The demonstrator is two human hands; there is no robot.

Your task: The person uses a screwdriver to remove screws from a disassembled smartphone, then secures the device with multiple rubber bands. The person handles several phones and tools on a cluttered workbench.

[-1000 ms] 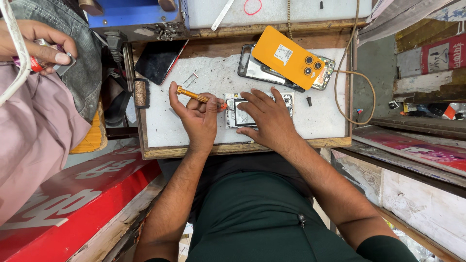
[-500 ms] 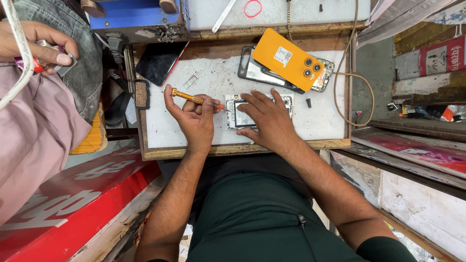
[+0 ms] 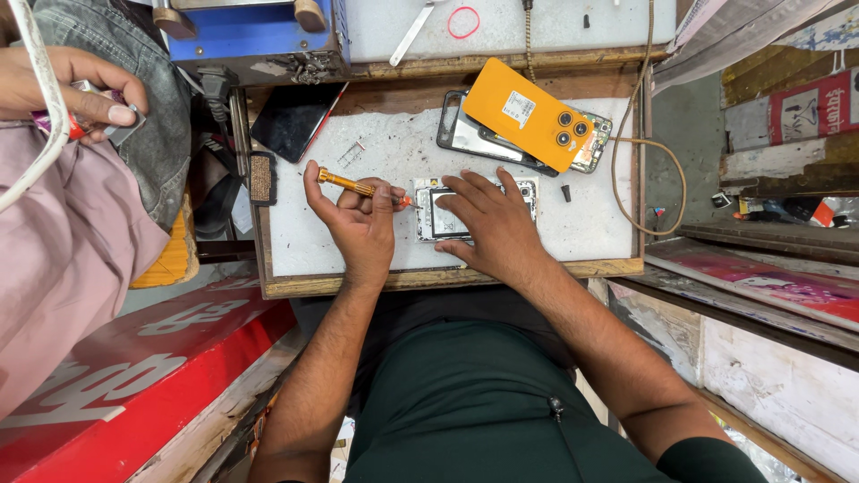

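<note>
Midway, seemingly — left hand (image 3: pixel 358 224) pinching screwdriver (image 3: pixel 358 187), tip at opened phone (image 3: pixel 474 210); right hand (image 3: pixel 492 228) flat, grasping nothing — orange cover (image 3: pixel 523 112) already off, reassembly left.

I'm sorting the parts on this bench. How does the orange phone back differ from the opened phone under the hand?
The orange phone back is bright, uncovered and lies tilted atop other phone parts; the opened phone is pale metal, lies level and is half hidden under the right hand. The left hand puts a screwdriver to the opened phone only. Both lie on the white mat.
</note>
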